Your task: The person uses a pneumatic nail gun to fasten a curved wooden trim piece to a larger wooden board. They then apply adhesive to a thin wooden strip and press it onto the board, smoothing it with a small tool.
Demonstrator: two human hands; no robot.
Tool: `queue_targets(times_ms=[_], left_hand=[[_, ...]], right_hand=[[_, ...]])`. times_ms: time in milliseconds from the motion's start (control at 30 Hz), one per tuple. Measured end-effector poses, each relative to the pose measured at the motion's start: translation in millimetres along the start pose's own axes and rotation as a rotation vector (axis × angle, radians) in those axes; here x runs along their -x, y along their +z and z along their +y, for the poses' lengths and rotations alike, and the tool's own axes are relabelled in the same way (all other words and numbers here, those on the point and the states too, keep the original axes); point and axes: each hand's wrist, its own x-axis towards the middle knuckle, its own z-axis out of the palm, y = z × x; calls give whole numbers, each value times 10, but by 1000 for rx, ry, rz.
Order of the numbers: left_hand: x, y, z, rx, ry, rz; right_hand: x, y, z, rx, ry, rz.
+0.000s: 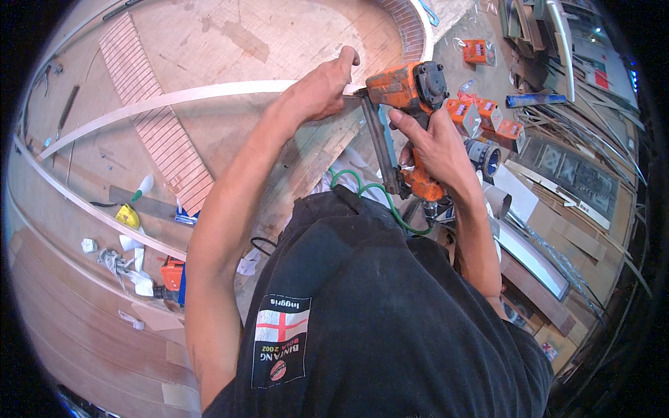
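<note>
My right hand (pixel 442 150) is wrapped around the grip of an orange and black air nail gun (pixel 391 87). Its nose rests at the end of a curved, pale strip (pixel 209 92), and a green air hose (pixel 410 224) runs from its lower end. Just left of the nose, my left hand (pixel 317 90) is closed over the strip, thumb sticking up and the other fingertips partly hidden. The strip arcs leftward above a wooden worktop (pixel 293 35). Beneath it lies a straight board with thin slats across it (pixel 150 104).
A curved slatted piece (pixel 411 31) lies at the worktop's far edge. Orange boxes (pixel 463 115) and a blue-and-white can (pixel 482 155) stand to the right, near stacked wood offcuts (pixel 557 226). At left are a yellow tape measure (pixel 127 216), a white-and-green bottle (pixel 143 187) and crumpled paper (pixel 132 268).
</note>
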Motion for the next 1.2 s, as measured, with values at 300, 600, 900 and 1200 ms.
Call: queue_targets(times_ms=[300, 600, 900, 1200], left_hand=[[-21, -31, -57, 4, 70, -5], [61, 132, -131, -117, 273, 168], [116, 148, -31, -45, 204, 214], [122, 176, -12, -47, 210, 284]], right_hand=[[4, -15, -37, 1, -10, -13], [-9, -5, 43, -71, -27, -16], [-23, -8, 39, -136, -16, -38], [-38, -18, -61, -80, 1, -47]])
